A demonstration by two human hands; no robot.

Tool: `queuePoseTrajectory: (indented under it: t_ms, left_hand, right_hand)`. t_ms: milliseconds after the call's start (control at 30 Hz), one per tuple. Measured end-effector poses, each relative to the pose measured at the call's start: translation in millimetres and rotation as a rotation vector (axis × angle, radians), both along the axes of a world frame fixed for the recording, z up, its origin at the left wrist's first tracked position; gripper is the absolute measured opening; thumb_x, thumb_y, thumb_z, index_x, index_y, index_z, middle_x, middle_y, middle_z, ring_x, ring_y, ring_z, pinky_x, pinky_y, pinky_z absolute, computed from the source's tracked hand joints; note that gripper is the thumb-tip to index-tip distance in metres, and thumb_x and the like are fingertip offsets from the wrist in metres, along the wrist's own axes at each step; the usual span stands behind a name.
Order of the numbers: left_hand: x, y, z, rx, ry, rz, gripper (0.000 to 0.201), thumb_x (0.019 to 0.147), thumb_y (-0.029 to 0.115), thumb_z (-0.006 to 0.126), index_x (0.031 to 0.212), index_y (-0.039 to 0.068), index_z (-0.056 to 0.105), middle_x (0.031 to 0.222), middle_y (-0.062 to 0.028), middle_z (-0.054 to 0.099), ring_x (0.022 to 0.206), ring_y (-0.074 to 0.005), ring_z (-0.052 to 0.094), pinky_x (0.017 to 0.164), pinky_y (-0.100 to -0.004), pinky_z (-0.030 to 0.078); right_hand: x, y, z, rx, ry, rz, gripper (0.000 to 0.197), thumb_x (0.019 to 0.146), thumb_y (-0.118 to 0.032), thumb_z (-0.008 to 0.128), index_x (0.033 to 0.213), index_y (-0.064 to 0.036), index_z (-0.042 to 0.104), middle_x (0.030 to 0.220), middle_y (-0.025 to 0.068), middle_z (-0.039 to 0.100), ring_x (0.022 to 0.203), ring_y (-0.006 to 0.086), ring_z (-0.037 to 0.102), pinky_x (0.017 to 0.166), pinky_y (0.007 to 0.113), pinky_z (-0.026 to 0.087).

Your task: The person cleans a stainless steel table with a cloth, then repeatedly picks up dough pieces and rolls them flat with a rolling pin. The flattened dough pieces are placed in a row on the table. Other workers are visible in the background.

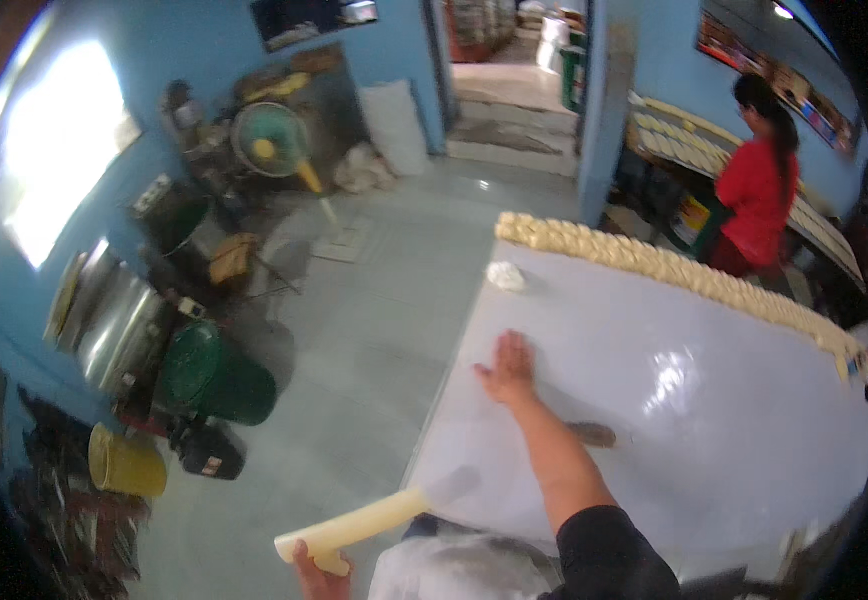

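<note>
And here's the table (754,430), its broad, pale top shining under the light! Right along the far edge runs a long, lumpy row of pale yellow dough (644,264). At the far left corner sits a crumpled white lump (505,277), and nearer the middle lies a brown, elongated object (594,435), partly hidden.

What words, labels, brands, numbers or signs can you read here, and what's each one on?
None can be read.
Black container on the floor: pale label, too small and blurred.
Green-and-yellow object at upper right: possible label, too blurred.
Wall panel at upper right: coloured patches, no legible text.
Pale yellow dough in the left hand: no visible lettering.
</note>
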State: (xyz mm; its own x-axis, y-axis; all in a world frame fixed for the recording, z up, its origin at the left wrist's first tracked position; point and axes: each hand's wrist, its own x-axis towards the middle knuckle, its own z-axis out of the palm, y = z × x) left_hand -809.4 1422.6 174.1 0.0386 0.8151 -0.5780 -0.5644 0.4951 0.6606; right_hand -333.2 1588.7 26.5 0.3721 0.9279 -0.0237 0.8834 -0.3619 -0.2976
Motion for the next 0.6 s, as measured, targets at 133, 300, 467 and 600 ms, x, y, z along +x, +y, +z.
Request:
queuePoseTrajectory:
  t_ms: [133,300,467,600]
  left_hand:
    - [-32.8,76.6,-29.4,-0.034,-0.022,-0.273,0.063,0.09,0.056,0.074,0.131,0.011,0.059,0.116,-0.0068,0.071,0.098,-0.024,0.07,0.072,-0.0384,0.06]
    - [-6.5,130.1,-15.8,0.068,0.13,-0.427,0.049,0.094,0.052,0.069,0.122,0.014,0.06,0.11,-0.0027,0.068,0.092,-0.0214,0.068,0.069,-0.0358,0.057]
    - [76.3,138.5,-31.2,0.038,0.074,-0.809,0.037,0.103,0.036,0.06,0.126,0.007,0.059,0.115,-0.0095,0.067,0.101,-0.0252,0.067,0.082,-0.04,0.056]
    - [101.1,126.7,-23.0,0.385,0.38,-1.212,0.034,0.102,0.027,0.063,0.117,-0.003,0.063,0.107,-0.0104,0.069,0.089,-0.0209,0.068,0.079,-0.0339,0.056]
  right_hand:
    - [-118.7,-62.2,-25.0,0.025,0.1,0.442,0.08,0.103,-0.053,0.053,0.161,-0.0026,0.031,0.168,0.0203,0.028,0.159,0.0345,0.019,0.128,0.056,0.014]
    - [-142.1,-124.1,116.6,0.022,0.559,0.272,0.074,0.098,-0.052,0.063,0.153,-0.0054,0.046,0.145,0.023,0.058,0.134,0.0367,0.057,0.114,0.049,0.043]
    - [-199.5,-143.6,168.4,-0.144,0.553,0.209,0.087,0.086,-0.045,0.079,0.155,-0.009,0.04,0.139,0.0234,0.062,0.124,0.0382,0.064,0.104,0.049,0.051]
    - [-160.8,-216.6,126.7,-0.079,0.458,-0.07,0.079,0.083,-0.031,0.081,0.151,-0.0143,0.045,0.138,0.0169,0.064,0.121,0.0364,0.066,0.099,0.048,0.054]
